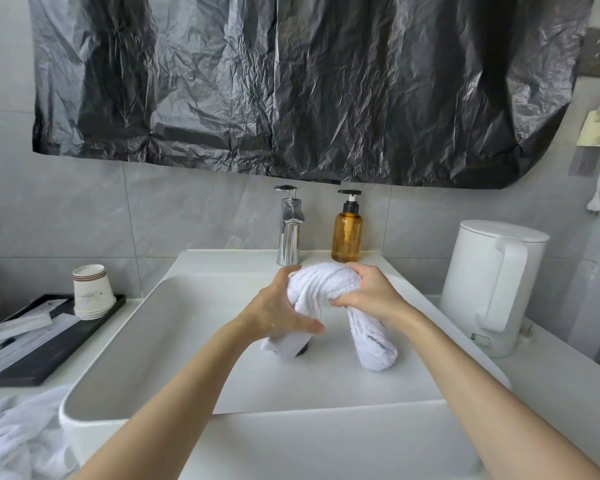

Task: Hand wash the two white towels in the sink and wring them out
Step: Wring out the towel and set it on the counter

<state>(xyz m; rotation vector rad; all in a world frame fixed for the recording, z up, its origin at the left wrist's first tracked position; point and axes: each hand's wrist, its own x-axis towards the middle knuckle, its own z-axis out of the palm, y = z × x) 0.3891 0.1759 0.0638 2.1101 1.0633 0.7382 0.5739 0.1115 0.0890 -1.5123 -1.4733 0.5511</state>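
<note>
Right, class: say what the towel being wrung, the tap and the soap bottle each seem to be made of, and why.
Towel: probably white cotton terry, matt; its fluffy ribbed pile bends softly. Tap: polished metal, likely chrome-plated; it mirrors the room. Soap bottle: clear amber plastic or glass, cannot tell which; glossy highlights.

Sink drain [303, 348] mostly behind the towel [321, 282]

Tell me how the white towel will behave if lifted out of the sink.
The white towel is probably floppy: gripped by the left hand and right hand, it arches and both ends droop into the sink. Likely heavy for its size: thick pile, presumably soaked.
</note>
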